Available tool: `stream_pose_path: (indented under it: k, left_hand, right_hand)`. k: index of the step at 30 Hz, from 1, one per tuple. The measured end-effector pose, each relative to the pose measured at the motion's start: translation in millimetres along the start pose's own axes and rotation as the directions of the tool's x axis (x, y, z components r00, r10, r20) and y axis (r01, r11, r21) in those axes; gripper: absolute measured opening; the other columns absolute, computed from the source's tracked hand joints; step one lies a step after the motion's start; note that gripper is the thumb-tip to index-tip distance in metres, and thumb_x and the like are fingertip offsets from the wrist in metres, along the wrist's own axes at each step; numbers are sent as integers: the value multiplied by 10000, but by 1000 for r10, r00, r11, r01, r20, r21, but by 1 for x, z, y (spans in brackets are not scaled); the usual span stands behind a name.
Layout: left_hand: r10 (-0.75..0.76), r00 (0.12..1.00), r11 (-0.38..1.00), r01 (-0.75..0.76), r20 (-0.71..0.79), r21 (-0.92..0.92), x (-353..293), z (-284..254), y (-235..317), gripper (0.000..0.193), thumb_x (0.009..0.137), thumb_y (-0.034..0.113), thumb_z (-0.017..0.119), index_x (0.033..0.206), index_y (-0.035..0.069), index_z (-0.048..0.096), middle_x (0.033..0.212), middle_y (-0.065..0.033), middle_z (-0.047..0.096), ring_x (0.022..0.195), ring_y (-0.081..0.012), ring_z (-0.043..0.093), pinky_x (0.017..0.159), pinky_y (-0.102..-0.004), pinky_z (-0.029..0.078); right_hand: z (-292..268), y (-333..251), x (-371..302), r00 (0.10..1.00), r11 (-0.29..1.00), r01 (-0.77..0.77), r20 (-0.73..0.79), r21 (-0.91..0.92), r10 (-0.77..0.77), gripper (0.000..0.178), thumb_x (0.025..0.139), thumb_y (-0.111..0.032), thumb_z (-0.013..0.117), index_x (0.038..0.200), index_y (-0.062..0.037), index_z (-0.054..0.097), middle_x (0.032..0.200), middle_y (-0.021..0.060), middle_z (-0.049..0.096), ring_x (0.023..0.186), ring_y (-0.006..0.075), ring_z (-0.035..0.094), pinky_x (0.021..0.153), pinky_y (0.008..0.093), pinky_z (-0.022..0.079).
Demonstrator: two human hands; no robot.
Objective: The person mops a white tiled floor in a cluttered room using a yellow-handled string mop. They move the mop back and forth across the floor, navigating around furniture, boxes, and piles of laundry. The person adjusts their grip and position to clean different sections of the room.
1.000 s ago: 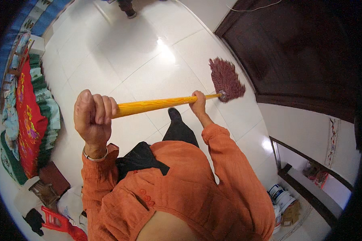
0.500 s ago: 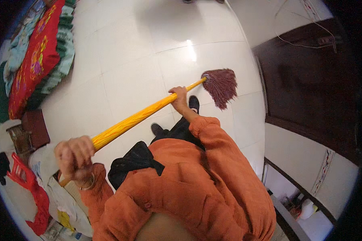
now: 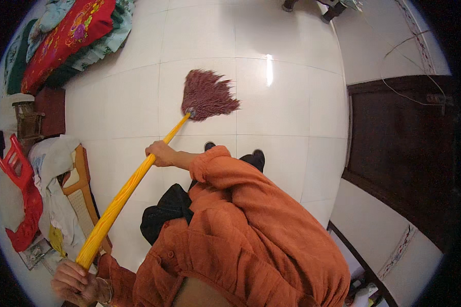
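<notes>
From the mop head (image 3: 207, 97), the yellow handle (image 3: 123, 202) slants back-left: right hand (image 3: 162, 153) wrapped round it nearer, left hand (image 3: 77, 283) clasping farther.

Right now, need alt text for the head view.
The left hand grips the end of a yellow mop handle; the right hand holds it nearer the maroon mop head, spread against pale floor tiles. A red flowered cloth is at upper left, a dark panel at right.
</notes>
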State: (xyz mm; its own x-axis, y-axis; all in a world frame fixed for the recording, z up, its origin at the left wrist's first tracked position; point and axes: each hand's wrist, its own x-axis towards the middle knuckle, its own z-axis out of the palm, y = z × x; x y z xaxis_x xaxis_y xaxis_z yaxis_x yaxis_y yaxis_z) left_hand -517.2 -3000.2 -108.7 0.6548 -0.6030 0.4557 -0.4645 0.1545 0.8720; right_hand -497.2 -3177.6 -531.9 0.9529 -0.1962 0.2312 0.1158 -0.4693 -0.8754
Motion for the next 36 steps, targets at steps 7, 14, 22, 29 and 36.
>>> stream_pose_path:
  k: [7, 14, 22, 29, 36]
  left_hand:
    - [118, 936, 953, -200, 331, 229, -34, 24, 45, 275, 885, 242, 448, 656, 100, 392, 595, -43, 439, 552, -196, 469, 604, -402, 441]
    - [282, 957, 869, -287, 74, 403, -79, 119, 53, 268, 907, 213, 319, 677, 75, 315, 577, -57, 347, 509, -195, 386, 515, -360, 406]
    - [381, 904, 834, -426, 192, 352, -91, 219, 36, 319, 937, 262, 302, 672, 89, 336, 561, -36, 352, 490, -127, 387, 485, -256, 404]
    - [224, 815, 888, 55, 534, -456, -76, 352, -6, 270, 924, 287, 393, 726, 104, 390, 622, -16, 426, 549, -114, 460, 551, -274, 435]
    - [28, 677, 787, 439, 735, -434, -131, 465, -29, 261, 933, 272, 387, 735, 102, 395, 594, -8, 414, 563, -129, 477, 747, -366, 475]
  right_hand:
    - [-36, -19, -53, 931, 991, 77, 349, 109, -110, 208, 670, -281, 634, 716, -78, 612, 716, 143, 610, 723, 345, 587, 642, 436, 463]
    - [-130, 0, -162, 965, 998, -61, 253, -25, 65, 153, 649, -226, 593, 711, -88, 611, 692, 137, 606, 712, 344, 590, 626, 438, 463]
    - [-242, 9, -335, 931, 922, -356, 25, -156, 364, 172, 652, -178, 558, 763, -64, 626, 769, 153, 620, 757, 346, 591, 683, 433, 471]
    - [-279, 37, -504, 714, 786, -610, -502, -101, 489, 128, 701, -193, 584, 752, -75, 583, 706, 140, 605, 726, 340, 588, 626, 424, 453]
    - [-265, 56, -634, 389, 585, -811, -757, -11, 525, 75, 674, -112, 588, 724, -66, 555, 696, 156, 589, 692, 354, 567, 627, 432, 443]
